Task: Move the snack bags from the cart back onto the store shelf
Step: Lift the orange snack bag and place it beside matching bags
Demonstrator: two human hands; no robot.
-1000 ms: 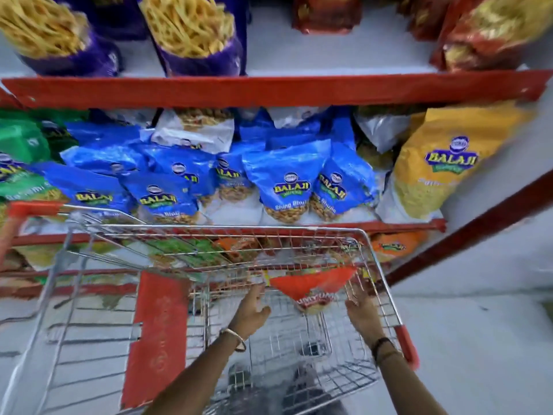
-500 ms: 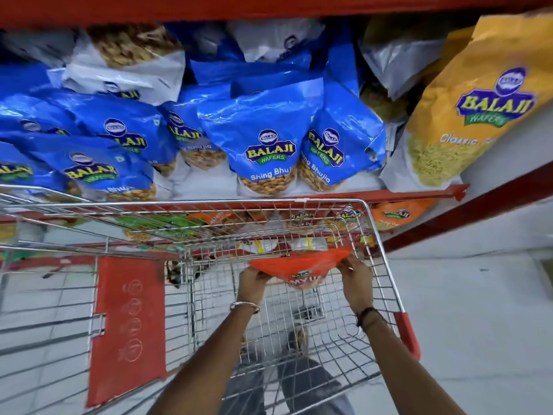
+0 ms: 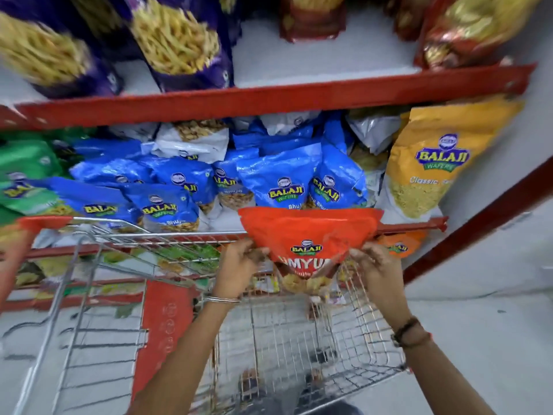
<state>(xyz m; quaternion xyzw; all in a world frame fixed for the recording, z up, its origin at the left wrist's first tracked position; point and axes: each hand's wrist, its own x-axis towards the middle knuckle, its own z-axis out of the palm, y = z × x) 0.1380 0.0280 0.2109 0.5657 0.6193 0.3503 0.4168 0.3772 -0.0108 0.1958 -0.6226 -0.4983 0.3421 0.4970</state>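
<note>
An orange-red Balaji snack bag (image 3: 308, 235) hangs above the wire cart (image 3: 167, 238), its top edge level with the blue bags on the shelf. My left hand (image 3: 239, 262) grips its left side and my right hand (image 3: 374, 265) grips its right side. The bag's lower clear part with the snack shows between my hands. The red-edged store shelf (image 3: 413, 225) lies just behind the bag. I see no other bags inside the cart basket.
Blue Balaji bags (image 3: 278, 181) fill the middle shelf, with green bags (image 3: 27, 175) on the left and a yellow bag (image 3: 434, 163) on the right. Purple bags (image 3: 179, 46) stand on the upper shelf (image 3: 269, 100). An orange bag (image 3: 399, 245) lies on the lower shelf. Grey floor lies right.
Both hands have lifted the orange-red bag out of the cart, up to the level of the middle shelf. The camera has tilted up, so the upper shelf is in sight again.
</note>
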